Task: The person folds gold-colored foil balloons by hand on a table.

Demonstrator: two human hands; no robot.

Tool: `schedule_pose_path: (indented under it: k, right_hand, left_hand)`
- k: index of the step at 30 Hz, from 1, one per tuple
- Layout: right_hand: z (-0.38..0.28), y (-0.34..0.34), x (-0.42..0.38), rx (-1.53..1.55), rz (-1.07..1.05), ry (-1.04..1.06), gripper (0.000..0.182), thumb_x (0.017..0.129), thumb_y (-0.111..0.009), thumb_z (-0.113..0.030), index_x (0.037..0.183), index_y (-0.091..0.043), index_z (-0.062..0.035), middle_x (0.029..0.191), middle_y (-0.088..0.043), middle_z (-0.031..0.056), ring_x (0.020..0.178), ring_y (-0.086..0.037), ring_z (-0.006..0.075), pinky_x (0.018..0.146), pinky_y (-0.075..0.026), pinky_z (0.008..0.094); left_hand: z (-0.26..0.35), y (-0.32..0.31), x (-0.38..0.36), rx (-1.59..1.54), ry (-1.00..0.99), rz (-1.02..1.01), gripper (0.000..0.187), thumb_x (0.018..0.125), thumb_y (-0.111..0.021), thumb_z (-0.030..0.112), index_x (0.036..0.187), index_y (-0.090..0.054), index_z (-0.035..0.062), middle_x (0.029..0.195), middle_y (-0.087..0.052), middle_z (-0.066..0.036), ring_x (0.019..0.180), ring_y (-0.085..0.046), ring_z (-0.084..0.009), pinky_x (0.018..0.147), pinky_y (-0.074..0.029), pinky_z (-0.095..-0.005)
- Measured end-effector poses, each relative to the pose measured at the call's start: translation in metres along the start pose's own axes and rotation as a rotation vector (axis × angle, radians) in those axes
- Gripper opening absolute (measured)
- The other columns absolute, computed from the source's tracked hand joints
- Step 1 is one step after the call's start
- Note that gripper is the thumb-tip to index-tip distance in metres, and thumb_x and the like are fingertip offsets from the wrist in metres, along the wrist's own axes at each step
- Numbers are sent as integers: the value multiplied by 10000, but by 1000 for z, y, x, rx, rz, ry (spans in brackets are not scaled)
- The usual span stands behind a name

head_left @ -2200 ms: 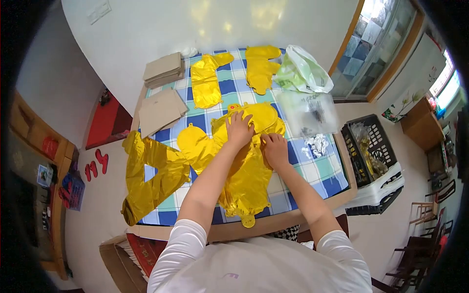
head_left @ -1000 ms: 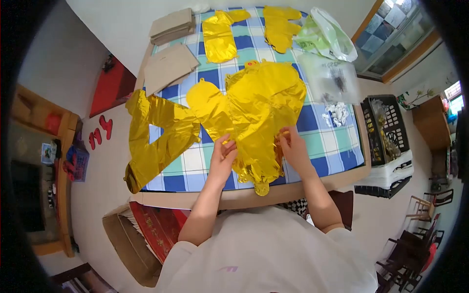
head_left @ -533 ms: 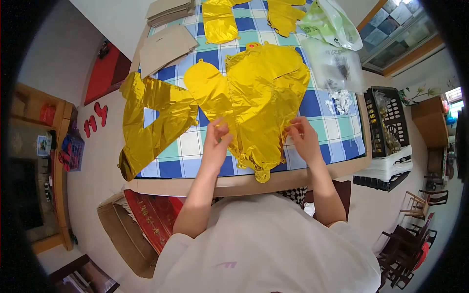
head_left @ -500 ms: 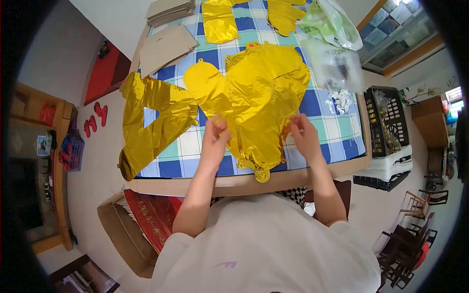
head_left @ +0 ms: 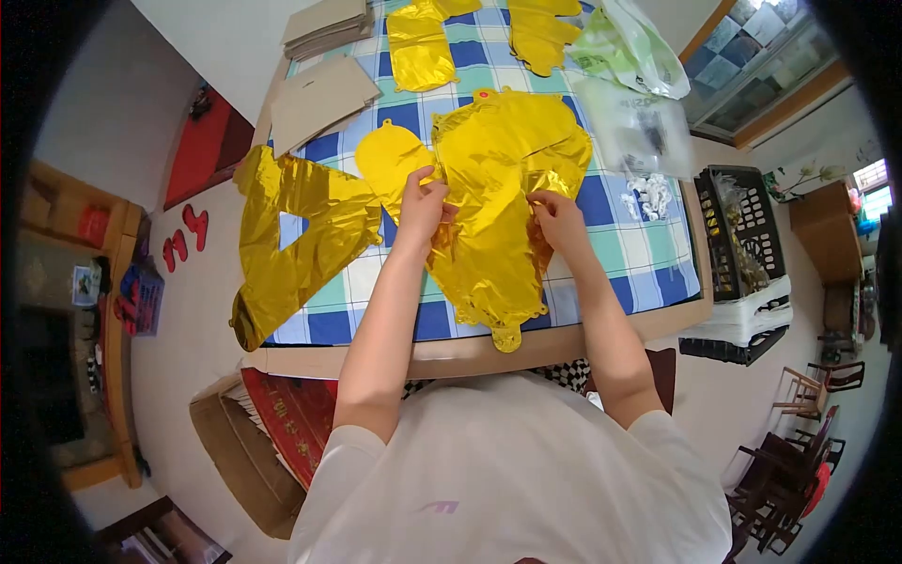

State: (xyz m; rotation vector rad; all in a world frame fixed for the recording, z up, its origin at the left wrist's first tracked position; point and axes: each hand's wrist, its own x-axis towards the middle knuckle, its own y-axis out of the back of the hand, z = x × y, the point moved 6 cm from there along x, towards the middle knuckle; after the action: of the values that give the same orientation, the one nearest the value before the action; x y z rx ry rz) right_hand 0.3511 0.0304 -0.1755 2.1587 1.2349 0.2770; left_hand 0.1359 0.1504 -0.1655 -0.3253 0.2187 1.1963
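A large gold foil balloon (head_left: 498,226), flat and wrinkled, lies on the checked tablecloth (head_left: 639,254) in front of me. My left hand (head_left: 425,209) is at its left side, fingers curled in against the foil. On the right side my right hand (head_left: 559,221) has its thumb and fingertips pinched together at the foil. Whether either hand grips the foil is too small to tell. A second gold foil piece (head_left: 301,230), with a small hole showing the cloth, lies to the left. The bottom tab of the large balloon points toward the table's front edge.
Grey-brown cardboard sheets (head_left: 319,99) lie at the back left. More gold foil (head_left: 421,47) is at the back. A green-white plastic bag (head_left: 634,52), a clear bag (head_left: 639,127) and white ribbon (head_left: 648,197) lie at the right. Black crates (head_left: 742,226) stand beyond the right edge.
Both hands have moved up and inward over the large balloon, away from its lower edges. The foil near my right hand now looks raised and creased.
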Motion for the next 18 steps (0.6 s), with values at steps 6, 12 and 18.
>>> schedule_pose_path:
  k: [6, 12, 18]
  right_hand:
    - [-4, 12, -10, 28, 122, 96, 202, 878, -580, -152, 1019, -683, -49, 764, -671, 145, 750, -667, 284, 679, -512, 365]
    - [-2, 26, -67, 80, -98, 63, 207, 908, -568, -140, 978, -661, 31, 698, -655, 126, 626, -615, 188, 589, -466, 310]
    - [8, 12, -83, 94, -179, 30, 217, 916, -572, -155, 930, -661, 42, 684, -647, 112, 596, -576, 165, 569, -447, 303]
  left_hand:
    - [-1, 7, -12, 51, -77, 59, 485, 896, -559, 67, 1357, -406, 75, 1220, -554, -164, 849, -633, -189, 702, -519, -292]
    - [-31, 38, -78, 109, -50, -109, 454, 916, -555, 53, 1344, -403, 75, 1198, -568, -164, 1031, -581, -190, 837, -498, -309]
    - [-37, 19, -106, 45, 46, -170, 460, 932, -556, 66, 1357, -381, 48, 1234, -567, -204, 1102, -574, -214, 889, -482, -319]
